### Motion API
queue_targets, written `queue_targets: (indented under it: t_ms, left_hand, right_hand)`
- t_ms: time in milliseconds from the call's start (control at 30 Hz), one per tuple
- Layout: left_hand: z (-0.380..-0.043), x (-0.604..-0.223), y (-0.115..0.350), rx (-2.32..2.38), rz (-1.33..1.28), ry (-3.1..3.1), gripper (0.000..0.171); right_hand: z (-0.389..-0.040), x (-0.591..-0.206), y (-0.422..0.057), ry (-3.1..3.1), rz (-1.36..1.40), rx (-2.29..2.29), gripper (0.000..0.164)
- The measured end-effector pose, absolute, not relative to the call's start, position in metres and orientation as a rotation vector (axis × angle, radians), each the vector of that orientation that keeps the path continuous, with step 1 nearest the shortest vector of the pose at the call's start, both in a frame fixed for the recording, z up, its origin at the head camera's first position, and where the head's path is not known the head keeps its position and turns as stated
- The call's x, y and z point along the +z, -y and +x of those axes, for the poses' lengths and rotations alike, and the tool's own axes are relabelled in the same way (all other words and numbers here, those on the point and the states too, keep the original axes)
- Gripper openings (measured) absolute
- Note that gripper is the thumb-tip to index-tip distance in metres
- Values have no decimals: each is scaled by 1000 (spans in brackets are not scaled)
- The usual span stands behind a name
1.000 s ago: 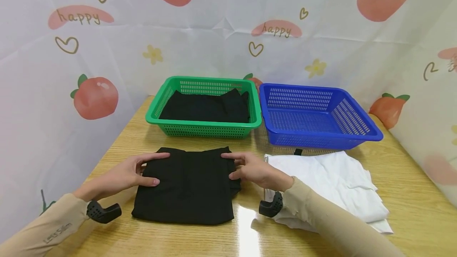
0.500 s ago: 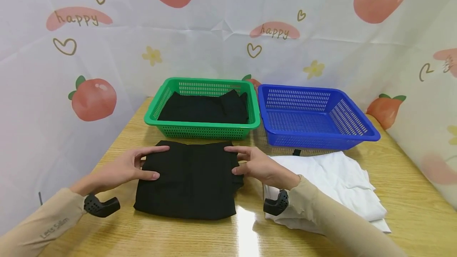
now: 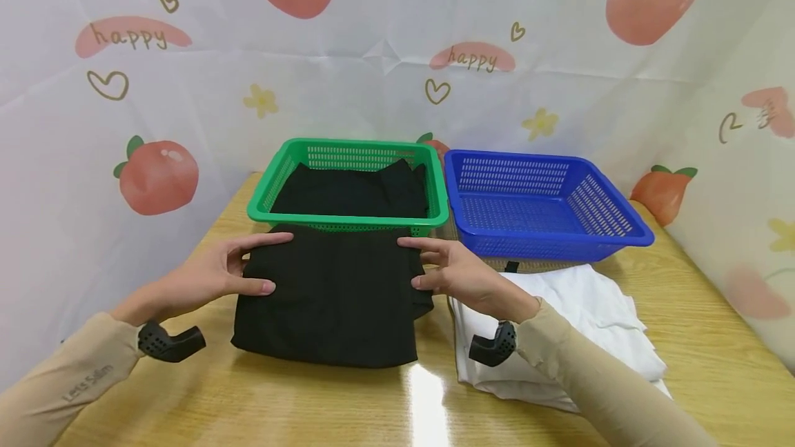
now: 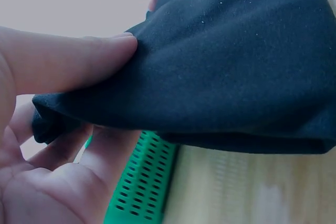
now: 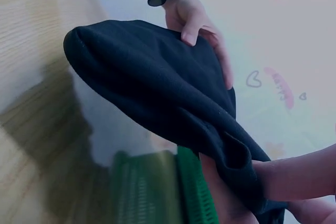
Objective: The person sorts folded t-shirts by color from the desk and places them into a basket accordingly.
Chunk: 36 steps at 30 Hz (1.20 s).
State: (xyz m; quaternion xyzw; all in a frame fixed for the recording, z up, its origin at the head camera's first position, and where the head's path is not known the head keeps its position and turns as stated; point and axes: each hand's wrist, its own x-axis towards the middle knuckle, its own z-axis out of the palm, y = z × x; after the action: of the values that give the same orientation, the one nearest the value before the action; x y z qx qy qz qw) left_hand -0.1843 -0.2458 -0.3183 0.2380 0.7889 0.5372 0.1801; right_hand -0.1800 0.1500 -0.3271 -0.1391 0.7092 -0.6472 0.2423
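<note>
Black cloth (image 3: 332, 295) clamped in fingers of left hand (image 3: 201, 276) and right hand (image 3: 468, 276), green basket (image 3: 348, 220) just beyond fingertips, white cloth (image 3: 590, 305) to their right.

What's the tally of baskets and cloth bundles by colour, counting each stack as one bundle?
Green basket: 1
Blue basket: 1
Black bundles: 2, the held bundle and the basketed bundle
White bundle: 1
Total: 5; I can't tell how many pieces each bundle has.
</note>
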Motion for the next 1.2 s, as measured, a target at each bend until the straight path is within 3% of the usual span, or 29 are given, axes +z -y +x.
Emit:
queue_targets:
  t_ms: [300, 600, 900, 1200]
  left_hand:
    - [-200, -289, 240, 1465, 694, -2353, 73]
    - [-240, -270, 221, 1793, 623, -2305, 70]
    - [-294, -257, 206, 2014, 632, -2082, 70]
    - [-325, -255, 205, 1781, 534, -2370, 72]
  right_hand:
    - [-192, -303, -160, -1890, -446, -1841, 66]
    - [-240, -274, -167, -1890, -470, -1977, 67]
    - [-293, -271, -165, -1882, -459, -2072, 69]
    - [-315, -275, -154, -1946, -452, -2047, 73]
